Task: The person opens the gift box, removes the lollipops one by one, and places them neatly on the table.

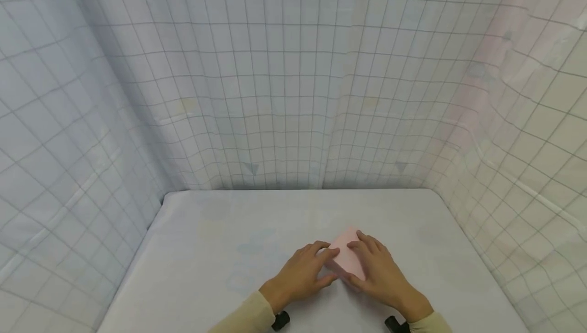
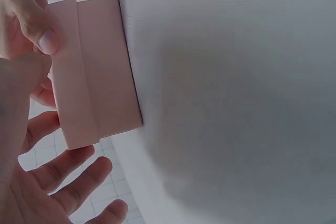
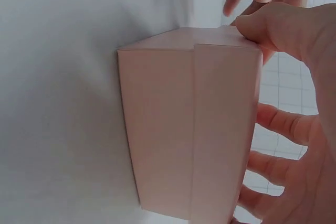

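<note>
A pink lidded box (image 1: 347, 257) sits on the white table, turned cornerwise, its lid (image 2: 73, 82) fitted over the upper part of its sides. My right hand (image 1: 382, 277) grips the lid. Its thumb (image 3: 273, 27) rests at the near corner, while the other fingers (image 3: 286, 121) reach along the opposite side. My left hand (image 1: 300, 274) is at the box's left corner with loosely spread fingers (image 2: 84, 182); some fingertips meet the lid's edge. Whether the left thumb touches the box is hard to tell. The box's inside is hidden.
The white-covered table (image 1: 220, 241) extends around the box. Grid-patterned curtains (image 1: 284, 93) enclose the back and both sides. Black wrist devices (image 1: 281, 321) show below the cuffs of light sleeves (image 1: 249, 315).
</note>
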The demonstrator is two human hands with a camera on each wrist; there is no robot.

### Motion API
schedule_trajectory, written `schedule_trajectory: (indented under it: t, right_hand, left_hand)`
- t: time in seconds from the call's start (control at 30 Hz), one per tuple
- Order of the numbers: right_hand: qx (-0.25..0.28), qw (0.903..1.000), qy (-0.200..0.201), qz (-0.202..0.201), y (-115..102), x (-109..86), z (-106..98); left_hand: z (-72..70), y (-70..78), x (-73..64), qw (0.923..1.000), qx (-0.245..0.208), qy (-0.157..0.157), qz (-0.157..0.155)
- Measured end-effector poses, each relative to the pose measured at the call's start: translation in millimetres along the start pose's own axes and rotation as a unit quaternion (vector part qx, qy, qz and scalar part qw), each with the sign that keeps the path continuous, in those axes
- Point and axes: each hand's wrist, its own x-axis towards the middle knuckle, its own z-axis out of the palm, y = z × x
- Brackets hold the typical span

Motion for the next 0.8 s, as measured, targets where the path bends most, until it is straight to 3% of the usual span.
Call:
schedule_trajectory:
  t: [0.27,0.57,0.8]
  right_hand:
    - [0.049,0.9987,-0.013,-0.009,-6,5.6,5]
    - [0.112,0.9915,-0.056,0.036,-15,14.9,20]
    - [0.131,0.9885,-0.074,-0.013,-21,22.7,23]
  left_hand:
    - [-0.2,-14.3,-13.8,0.9997,-0.014,0.020,-0.005]
    - [-12.2,-23.1,-32.6,0.9988,-0.024,0.039,-0.014]
    - [-13.6,-30.9,-49.0,0.9979,-0.030,0.043,-0.036]
